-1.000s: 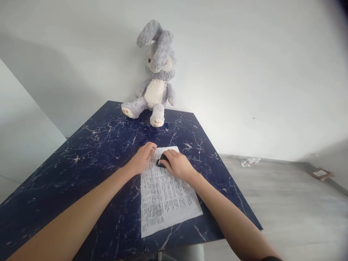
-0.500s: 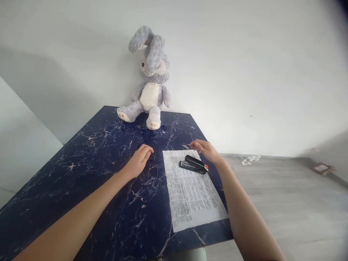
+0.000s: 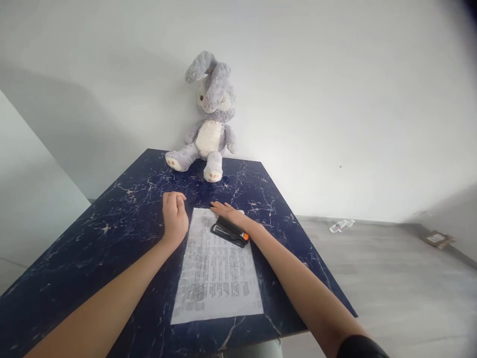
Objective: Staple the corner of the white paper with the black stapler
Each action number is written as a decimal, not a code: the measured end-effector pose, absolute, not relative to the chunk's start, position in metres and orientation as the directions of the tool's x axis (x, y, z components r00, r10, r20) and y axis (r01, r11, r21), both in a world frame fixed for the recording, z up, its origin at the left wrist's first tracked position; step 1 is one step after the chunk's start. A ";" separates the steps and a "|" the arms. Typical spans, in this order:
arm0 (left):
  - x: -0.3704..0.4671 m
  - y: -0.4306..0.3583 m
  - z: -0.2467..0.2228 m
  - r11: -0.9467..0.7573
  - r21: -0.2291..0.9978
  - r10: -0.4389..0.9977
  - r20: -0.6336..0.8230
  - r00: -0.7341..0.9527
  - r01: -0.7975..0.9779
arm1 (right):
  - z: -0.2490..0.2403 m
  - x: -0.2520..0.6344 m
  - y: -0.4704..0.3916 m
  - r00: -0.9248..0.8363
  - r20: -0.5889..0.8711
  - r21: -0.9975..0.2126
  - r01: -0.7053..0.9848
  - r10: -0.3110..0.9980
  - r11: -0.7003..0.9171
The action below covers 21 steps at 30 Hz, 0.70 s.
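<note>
A printed paper sheet [image 3: 219,283] lies on the dark blue marbled table [image 3: 122,233], close to its front edge. On the sheet's upper part rests a black stapler [image 3: 228,233] with an orange tab at its right end. My right hand [image 3: 231,215] lies flat across the sheet's top edge, fingers stretched to the left, just behind the stapler. Left of the sheet, my left hand [image 3: 175,215] is curled with the thumb against the fingers. Whatever may be inside that hand is hidden.
A grey plush rabbit [image 3: 210,129] sits at the table's far end, against the white wall [image 3: 316,99]. On the floor to the right lie a clear plastic item [image 3: 342,226] and a brown package [image 3: 437,239].
The sheet has slid left across the table with the stapler on it. My right hand has moved left and flattened onto the sheet's top. My left hand has shifted left and curled up.
</note>
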State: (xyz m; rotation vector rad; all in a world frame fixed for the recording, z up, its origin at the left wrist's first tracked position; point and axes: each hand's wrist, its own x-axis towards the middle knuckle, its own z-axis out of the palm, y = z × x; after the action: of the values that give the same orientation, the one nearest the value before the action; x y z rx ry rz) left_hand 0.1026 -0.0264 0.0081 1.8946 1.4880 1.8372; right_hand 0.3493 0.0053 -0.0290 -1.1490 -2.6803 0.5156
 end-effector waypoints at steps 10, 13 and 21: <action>0.101 -0.027 0.010 -0.386 0.707 0.686 0.650 -0.328 0.593 | 0.004 0.289 -0.011 -0.588 0.345 -0.730 0.322 0.732 0.603; 0.104 -0.032 0.013 -0.431 0.706 0.693 0.658 -0.295 0.561 | 0.024 0.311 -0.041 -0.715 0.210 -0.791 0.276 0.667 0.546; 0.119 -0.042 0.016 -0.559 0.759 0.829 0.524 0.195 0.334 | 0.035 0.356 -0.069 -0.709 0.078 -0.633 0.508 0.701 0.584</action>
State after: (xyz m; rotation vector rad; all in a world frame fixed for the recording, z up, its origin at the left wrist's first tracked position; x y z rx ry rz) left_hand 0.1185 -0.0423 0.0157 1.9916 1.0824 1.3460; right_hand 0.3560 -0.0689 0.0348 -0.9858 -2.4972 0.8500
